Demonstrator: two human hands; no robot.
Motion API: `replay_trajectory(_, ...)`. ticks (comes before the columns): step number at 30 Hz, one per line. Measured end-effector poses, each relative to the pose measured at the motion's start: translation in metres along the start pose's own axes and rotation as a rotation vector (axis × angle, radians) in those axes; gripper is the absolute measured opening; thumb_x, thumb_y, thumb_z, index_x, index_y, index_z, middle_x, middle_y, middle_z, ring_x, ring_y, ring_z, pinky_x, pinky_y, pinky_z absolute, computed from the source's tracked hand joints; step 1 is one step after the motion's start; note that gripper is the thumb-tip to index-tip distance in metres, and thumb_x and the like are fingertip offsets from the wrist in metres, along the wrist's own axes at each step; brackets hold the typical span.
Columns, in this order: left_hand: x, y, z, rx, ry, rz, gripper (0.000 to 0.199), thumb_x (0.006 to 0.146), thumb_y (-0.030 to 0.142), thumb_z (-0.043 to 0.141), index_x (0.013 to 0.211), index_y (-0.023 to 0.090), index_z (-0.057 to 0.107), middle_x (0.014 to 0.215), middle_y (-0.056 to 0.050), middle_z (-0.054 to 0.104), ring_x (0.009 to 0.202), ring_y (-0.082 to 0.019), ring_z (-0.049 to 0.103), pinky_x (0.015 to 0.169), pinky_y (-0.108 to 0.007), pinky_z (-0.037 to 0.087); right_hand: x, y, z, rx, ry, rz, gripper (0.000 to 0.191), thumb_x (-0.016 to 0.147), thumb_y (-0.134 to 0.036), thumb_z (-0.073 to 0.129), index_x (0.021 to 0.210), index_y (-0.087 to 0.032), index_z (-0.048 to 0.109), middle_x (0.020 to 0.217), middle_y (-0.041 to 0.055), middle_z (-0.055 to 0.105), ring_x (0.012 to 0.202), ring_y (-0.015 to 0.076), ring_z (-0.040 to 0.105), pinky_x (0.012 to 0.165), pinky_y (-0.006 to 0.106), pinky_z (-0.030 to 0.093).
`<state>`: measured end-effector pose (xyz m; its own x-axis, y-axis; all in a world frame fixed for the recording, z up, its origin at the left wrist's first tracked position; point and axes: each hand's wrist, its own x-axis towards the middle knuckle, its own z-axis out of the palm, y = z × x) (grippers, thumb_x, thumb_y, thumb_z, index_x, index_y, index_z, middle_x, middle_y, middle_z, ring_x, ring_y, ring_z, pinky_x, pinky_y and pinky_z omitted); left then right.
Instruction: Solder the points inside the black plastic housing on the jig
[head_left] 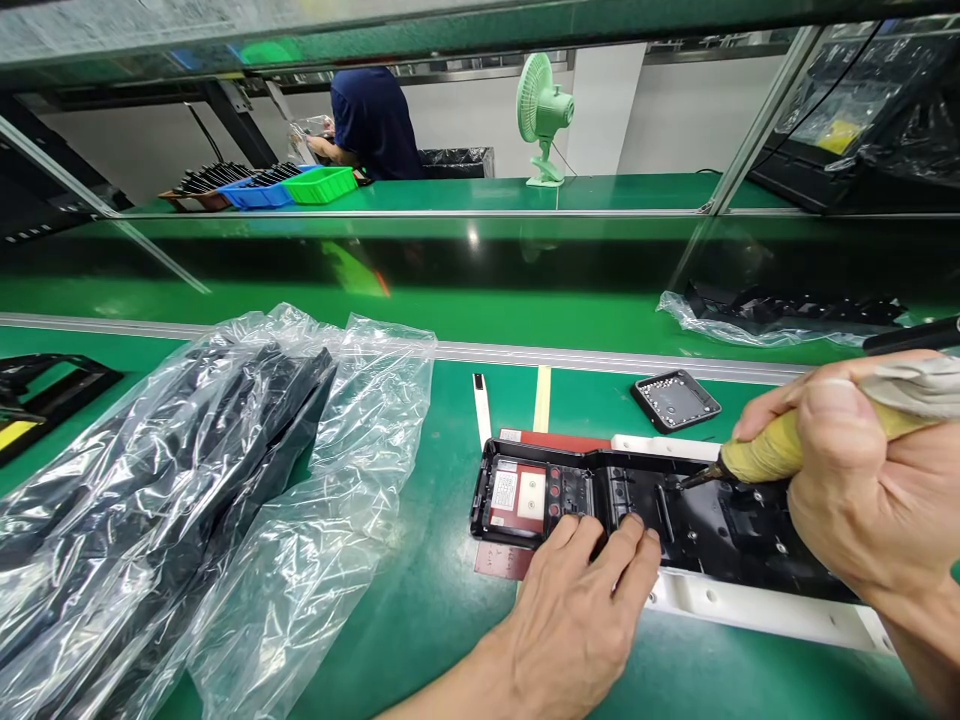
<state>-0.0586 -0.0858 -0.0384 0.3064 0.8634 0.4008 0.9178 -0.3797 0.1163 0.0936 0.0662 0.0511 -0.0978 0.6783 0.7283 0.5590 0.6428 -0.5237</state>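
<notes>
A long black plastic housing [720, 525] lies in a white fixture [757, 608] on the green bench. My left hand [577, 610] rests on the housing's near edge, fingers spread and pressing on it. In my right hand [847, 460] is a yellow-wrapped electric screwdriver [772, 447], its tip touching the inside of the housing. Beneath the housing's left end is a dark red plate [501, 560]. Behind the housing sits a small black tray [675, 400] holding small screws.
Plastic-bagged black parts [172, 480] cover the left side. A black frame [45, 395] lies at far left. More wrapped parts [795, 310] lie on the belt at back right. Across it are a green fan [544, 115], bins [321, 184] and a person in dark blue [373, 120].
</notes>
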Motion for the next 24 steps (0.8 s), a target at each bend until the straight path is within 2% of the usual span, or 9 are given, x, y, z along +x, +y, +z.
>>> replay_trajectory(9,0.0001,0.0002,0.0011,-0.002,-0.008,-0.012,0.049,0.095,0.009,0.047,0.144,0.012,0.054,0.147,-0.008,0.056,0.097,-0.025,0.054,0.091,-0.041,0.048,-0.0013,0.0017,0.0043,0.048,0.049,-0.014,0.043,0.097,-0.036,0.056,0.059,-0.020,0.066,0.053,0.0019,0.064,0.053,0.0170,0.063,0.058,0.037,0.052)
replay_trajectory(15,0.0009,0.0014,0.0010,-0.009,-0.009,-0.009,0.047,0.096,0.009,0.047,0.142,0.012,0.055,0.145,-0.009,0.057,0.092,-0.023,0.053,0.086,-0.040,0.049,-0.0022,-0.0001,0.0070,0.085,0.083,-0.012,0.042,0.096,-0.036,0.057,0.058,-0.020,0.066,0.050,0.0005,0.062,0.048,0.0175,0.063,0.053,0.036,0.051)
replay_trajectory(24,0.0010,0.0012,0.0015,-0.018,-0.016,-0.013,0.048,0.095,0.008,0.047,0.142,0.011,0.055,0.147,-0.008,0.055,0.093,-0.023,0.051,0.085,-0.040,0.048,-0.0055,-0.0006,0.0080,0.051,0.097,-0.064,0.043,0.096,-0.033,0.056,0.055,-0.021,0.061,0.048,-0.0001,0.060,0.048,0.0175,0.061,0.056,0.036,0.049)
